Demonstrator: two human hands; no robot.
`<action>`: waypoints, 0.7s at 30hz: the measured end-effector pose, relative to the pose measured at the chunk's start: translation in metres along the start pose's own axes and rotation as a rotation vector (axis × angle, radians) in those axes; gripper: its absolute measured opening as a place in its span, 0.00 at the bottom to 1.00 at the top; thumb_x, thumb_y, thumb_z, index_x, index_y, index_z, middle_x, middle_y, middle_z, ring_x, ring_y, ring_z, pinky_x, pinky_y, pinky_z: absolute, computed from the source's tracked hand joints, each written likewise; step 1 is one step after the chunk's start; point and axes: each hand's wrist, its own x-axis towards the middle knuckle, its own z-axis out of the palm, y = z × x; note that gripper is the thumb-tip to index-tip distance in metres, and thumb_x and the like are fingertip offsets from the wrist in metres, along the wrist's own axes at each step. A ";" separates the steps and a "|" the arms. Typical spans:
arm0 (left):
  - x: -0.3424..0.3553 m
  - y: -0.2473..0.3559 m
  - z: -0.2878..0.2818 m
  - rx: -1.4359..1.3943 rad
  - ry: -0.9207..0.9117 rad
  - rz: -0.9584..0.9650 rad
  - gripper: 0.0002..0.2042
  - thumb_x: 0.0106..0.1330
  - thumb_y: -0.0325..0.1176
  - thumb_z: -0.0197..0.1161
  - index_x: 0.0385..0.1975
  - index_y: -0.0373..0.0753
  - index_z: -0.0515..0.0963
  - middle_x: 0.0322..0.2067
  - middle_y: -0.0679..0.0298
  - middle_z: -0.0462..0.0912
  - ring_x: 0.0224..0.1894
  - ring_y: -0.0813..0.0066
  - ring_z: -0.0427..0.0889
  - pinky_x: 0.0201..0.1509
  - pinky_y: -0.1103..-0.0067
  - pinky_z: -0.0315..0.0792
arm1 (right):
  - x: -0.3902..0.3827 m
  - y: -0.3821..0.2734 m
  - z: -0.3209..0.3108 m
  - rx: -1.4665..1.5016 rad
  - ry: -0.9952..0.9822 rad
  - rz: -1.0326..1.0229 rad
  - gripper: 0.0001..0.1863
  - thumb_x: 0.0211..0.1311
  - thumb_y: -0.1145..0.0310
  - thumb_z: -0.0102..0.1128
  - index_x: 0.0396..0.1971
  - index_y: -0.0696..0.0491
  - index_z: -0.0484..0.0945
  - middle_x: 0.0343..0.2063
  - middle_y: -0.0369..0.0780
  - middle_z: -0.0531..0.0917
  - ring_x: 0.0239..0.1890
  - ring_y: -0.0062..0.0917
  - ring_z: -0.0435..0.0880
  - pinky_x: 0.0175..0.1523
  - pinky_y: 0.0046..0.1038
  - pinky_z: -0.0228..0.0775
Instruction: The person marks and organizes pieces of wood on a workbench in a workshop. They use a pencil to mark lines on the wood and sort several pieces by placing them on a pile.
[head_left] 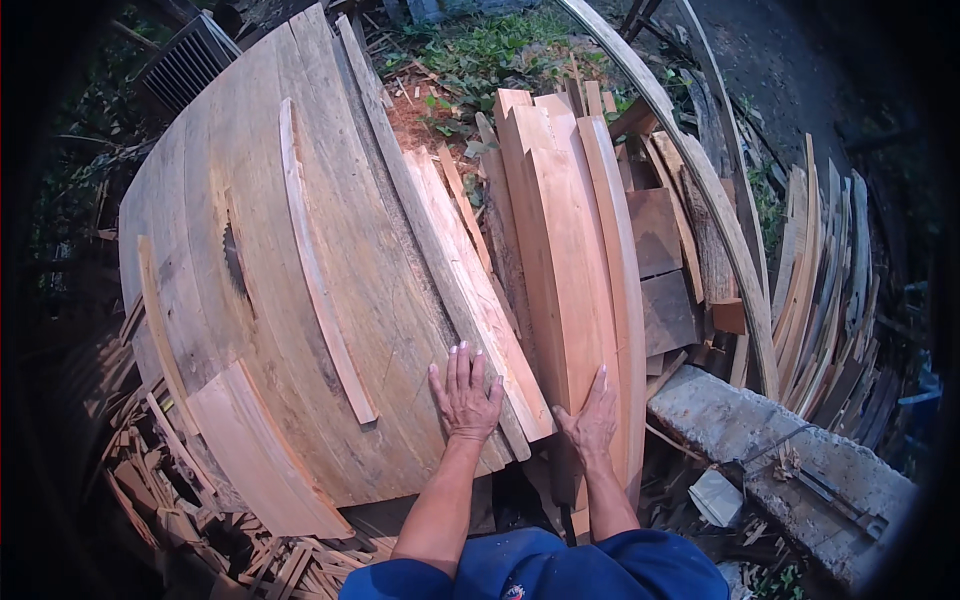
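My left hand point(467, 402) lies flat, fingers spread, near the right edge of a wooden saw table point(375, 230). Beside it, along that edge, runs a pale, rough-sided plank point(485, 290). My right hand point(592, 415) rests on the near part of a thick, reddish-brown beam point(570, 260), its thumb apart from its outstretched fingers. This beam is in a stack of sawn timber to the right of the table. A toothed circular saw blade point(235, 262) shows in a slot on the table's left side; whether it spins I cannot tell.
A narrow wood strip point(318, 270) and a wide short board point(262, 450) lie on the table. Offcuts point(280, 570) are heaped at the lower left. A concrete slab point(790, 470) lies at right, with long slats point(815, 280) stacked beyond. A long curved-looking plank point(715, 190) slants across the right.
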 end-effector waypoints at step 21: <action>0.001 -0.001 0.007 -0.008 0.044 0.019 0.31 0.67 0.47 0.58 0.69 0.46 0.62 0.73 0.59 0.58 0.76 0.62 0.55 0.79 0.50 0.38 | 0.045 0.129 -0.026 0.279 0.300 -0.172 0.47 0.35 0.65 0.82 0.64 0.44 0.73 0.47 0.47 0.77 0.50 0.44 0.79 0.55 0.39 0.74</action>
